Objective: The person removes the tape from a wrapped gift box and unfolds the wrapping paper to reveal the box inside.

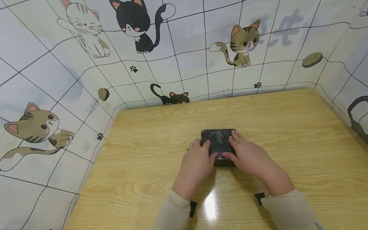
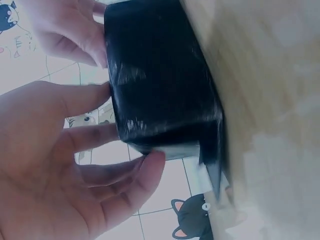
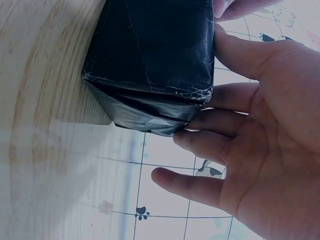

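Note:
A black box in a shiny, creased wrapping (image 1: 219, 142) lies on the wooden table. My left hand (image 1: 198, 159) rests over its left side, with index finger and thumb on the top. In the left wrist view, fingers touch the top edge and the left end, where a loose black flap (image 2: 212, 165) sticks out. My right hand (image 1: 253, 156) lies over the right side, its thumb near the front edge and its fingertips along the top. The right wrist view shows a folded, scuffed end (image 3: 150, 112) by those fingers. Both thumbs are close together.
The wooden table (image 1: 138, 166) reaches back to walls covered in cat-patterned sheeting (image 1: 189, 64). At the far right edge a dark curved object (image 1: 357, 118) shows in part. Black straps (image 1: 193, 208) stick out at the cuffs of the light sleeves.

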`<state>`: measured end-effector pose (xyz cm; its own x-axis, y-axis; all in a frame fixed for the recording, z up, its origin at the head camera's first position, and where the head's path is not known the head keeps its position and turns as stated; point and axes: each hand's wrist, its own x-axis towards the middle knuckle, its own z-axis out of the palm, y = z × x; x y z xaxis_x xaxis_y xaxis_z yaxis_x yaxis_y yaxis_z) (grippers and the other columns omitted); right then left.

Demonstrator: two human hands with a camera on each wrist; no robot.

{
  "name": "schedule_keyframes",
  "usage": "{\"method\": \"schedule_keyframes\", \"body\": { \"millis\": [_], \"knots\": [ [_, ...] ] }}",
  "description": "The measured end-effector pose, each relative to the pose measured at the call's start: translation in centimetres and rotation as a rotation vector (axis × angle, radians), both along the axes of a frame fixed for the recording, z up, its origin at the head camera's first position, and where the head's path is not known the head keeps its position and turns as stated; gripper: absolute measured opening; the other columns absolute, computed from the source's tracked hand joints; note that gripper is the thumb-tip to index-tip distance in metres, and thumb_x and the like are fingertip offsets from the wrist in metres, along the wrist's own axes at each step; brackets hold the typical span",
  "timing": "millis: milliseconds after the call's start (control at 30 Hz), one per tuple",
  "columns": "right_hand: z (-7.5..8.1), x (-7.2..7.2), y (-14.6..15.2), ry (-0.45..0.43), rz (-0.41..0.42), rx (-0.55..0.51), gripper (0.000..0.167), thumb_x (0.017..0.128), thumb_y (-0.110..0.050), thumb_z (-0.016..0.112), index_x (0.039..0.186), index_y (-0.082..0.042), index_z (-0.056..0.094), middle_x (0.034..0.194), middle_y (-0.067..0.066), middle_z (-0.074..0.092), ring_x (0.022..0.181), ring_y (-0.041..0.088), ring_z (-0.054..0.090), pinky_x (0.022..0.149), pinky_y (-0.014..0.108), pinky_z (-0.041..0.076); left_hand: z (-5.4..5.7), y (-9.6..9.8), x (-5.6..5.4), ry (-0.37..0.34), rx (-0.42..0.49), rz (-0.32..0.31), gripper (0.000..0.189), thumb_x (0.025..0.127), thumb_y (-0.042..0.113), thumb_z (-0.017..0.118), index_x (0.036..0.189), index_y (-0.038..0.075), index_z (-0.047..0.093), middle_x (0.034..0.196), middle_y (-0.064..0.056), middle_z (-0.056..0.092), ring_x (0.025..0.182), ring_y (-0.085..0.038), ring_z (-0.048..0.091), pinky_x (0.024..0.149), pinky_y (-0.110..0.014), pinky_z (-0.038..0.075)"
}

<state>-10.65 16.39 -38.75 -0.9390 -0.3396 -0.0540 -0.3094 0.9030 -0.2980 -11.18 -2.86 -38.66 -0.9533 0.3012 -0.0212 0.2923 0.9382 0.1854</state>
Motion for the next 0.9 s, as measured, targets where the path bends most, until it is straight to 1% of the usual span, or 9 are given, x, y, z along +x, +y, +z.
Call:
{"method": "schedule_keyframes", "body": {
  "millis": [33, 100, 167, 267, 333, 467, 567, 733, 900],
  "knots": [
    [0.0, 0.0, 0.0, -0.002, 0.000, -0.001, 0.072, 0.106, -0.043, 0.066, 0.151, 0.012, 0.051, 0.165, 0.036, 0.034, 0.154, 0.051, 0.039, 0.109, 0.064, 0.050, 0.1, -0.1, -0.3, 0.019, -0.009, -0.024, 0.051, 0.107, 0.045, 0.061, 0.145, 0.010, 0.066, 0.151, -0.019, 0.059, 0.133, -0.034, 0.061, 0.100, -0.045, 0.061],
    [0.1, 0.0, 0.1, -0.005, 0.002, 0.000, 0.072, 0.105, -0.043, 0.066, 0.151, 0.012, 0.051, 0.165, 0.036, 0.035, 0.153, 0.051, 0.039, 0.109, 0.064, 0.050, 0.2, -0.3, -1.0, 0.045, -0.018, -0.099, 0.048, 0.107, 0.046, 0.062, 0.141, 0.013, 0.068, 0.156, -0.016, 0.055, 0.139, -0.033, 0.056, 0.104, -0.044, 0.059],
    [0.1, 0.0, 0.1, -0.006, 0.004, 0.002, 0.072, 0.106, -0.043, 0.066, 0.151, 0.011, 0.051, 0.165, 0.037, 0.035, 0.153, 0.051, 0.040, 0.108, 0.065, 0.051, 0.4, -0.5, -1.9, 0.054, -0.030, -0.209, 0.045, 0.107, 0.046, 0.063, 0.139, 0.016, 0.070, 0.157, -0.013, 0.054, 0.144, -0.031, 0.054, 0.111, -0.044, 0.055],
    [0.1, -0.1, 0.1, 0.004, 0.010, 0.004, 0.072, 0.106, -0.042, 0.066, 0.151, 0.011, 0.051, 0.163, 0.038, 0.037, 0.151, 0.052, 0.042, 0.106, 0.064, 0.052, 0.9, -0.5, -3.4, 0.038, -0.047, -0.377, 0.041, 0.107, 0.045, 0.063, 0.139, 0.020, 0.069, 0.153, -0.008, 0.059, 0.146, -0.027, 0.055, 0.121, -0.043, 0.048],
    [0.1, -0.1, 0.1, 0.010, 0.015, 0.005, 0.072, 0.106, -0.042, 0.066, 0.151, 0.011, 0.051, 0.163, 0.038, 0.037, 0.150, 0.052, 0.043, 0.105, 0.064, 0.053, 1.0, -0.3, -4.5, 0.038, -0.084, -0.452, 0.037, 0.108, 0.042, 0.062, 0.137, 0.022, 0.070, 0.150, -0.006, 0.062, 0.144, -0.025, 0.057, 0.123, -0.042, 0.045],
    [0.0, -0.1, 0.1, 0.006, 0.024, 0.004, 0.073, 0.105, -0.044, 0.066, 0.151, 0.012, 0.051, 0.163, 0.037, 0.037, 0.151, 0.052, 0.042, 0.106, 0.064, 0.052, 1.0, -0.2, -6.2, 0.072, -0.169, -0.526, 0.028, 0.110, 0.036, 0.061, 0.131, 0.023, 0.072, 0.145, -0.003, 0.066, 0.138, -0.023, 0.062, 0.122, -0.040, 0.046],
    [0.0, -0.2, 0.1, 0.000, 0.026, 0.000, 0.074, 0.105, -0.045, 0.065, 0.151, 0.011, 0.051, 0.164, 0.037, 0.037, 0.152, 0.051, 0.042, 0.106, 0.064, 0.052, 1.0, -0.1, -7.1, 0.087, -0.187, -0.572, 0.024, 0.110, 0.033, 0.060, 0.127, 0.022, 0.073, 0.140, -0.001, 0.068, 0.134, -0.021, 0.065, 0.118, -0.039, 0.050],
    [0.2, -0.2, 0.2, -0.005, 0.022, 0.002, 0.075, 0.105, -0.046, 0.065, 0.153, 0.009, 0.049, 0.165, 0.036, 0.036, 0.151, 0.051, 0.042, 0.105, 0.064, 0.053, 1.1, 0.2, -8.0, 0.116, -0.200, -0.658, 0.023, 0.111, 0.034, 0.059, 0.123, 0.023, 0.075, 0.137, -0.001, 0.070, 0.124, -0.019, 0.068, 0.106, -0.034, 0.057],
    [0.4, -0.1, 0.3, -0.018, 0.015, 0.003, 0.076, 0.106, -0.046, 0.064, 0.155, 0.009, 0.047, 0.166, 0.035, 0.034, 0.152, 0.050, 0.041, 0.106, 0.064, 0.052, 1.5, 0.5, -8.3, 0.202, -0.349, -0.748, 0.031, 0.112, 0.038, 0.054, 0.132, 0.023, 0.073, 0.140, 0.000, 0.069, 0.121, -0.018, 0.069, 0.102, -0.032, 0.059]
  ]
}}
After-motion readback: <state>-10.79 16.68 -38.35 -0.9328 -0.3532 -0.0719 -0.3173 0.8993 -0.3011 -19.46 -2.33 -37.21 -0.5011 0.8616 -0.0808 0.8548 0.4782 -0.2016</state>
